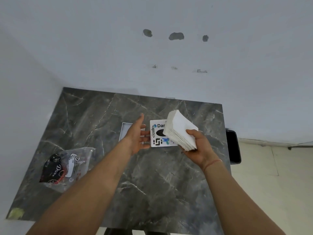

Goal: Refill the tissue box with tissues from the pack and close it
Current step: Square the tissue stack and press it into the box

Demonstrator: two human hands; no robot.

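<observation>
A thick stack of white tissues (179, 129) is gripped in my right hand (198, 146), held tilted above the table. Under the stack lies the white box lid (157, 136) with printed logos and a dark oval opening, flat on the table. To its left sits the open white box tray (124, 128), partly hidden behind my left hand (137, 134). That hand hovers over the tray with fingers spread and holds nothing. The crumpled clear plastic tissue pack (66, 167) with black print lies at the table's left side.
The grey marble table (152, 184) stands against a white wall. A black object (233, 146) sits off the table's right edge above a pale tiled floor. A bit of yellowish tape (16, 213) marks the table's near-left corner.
</observation>
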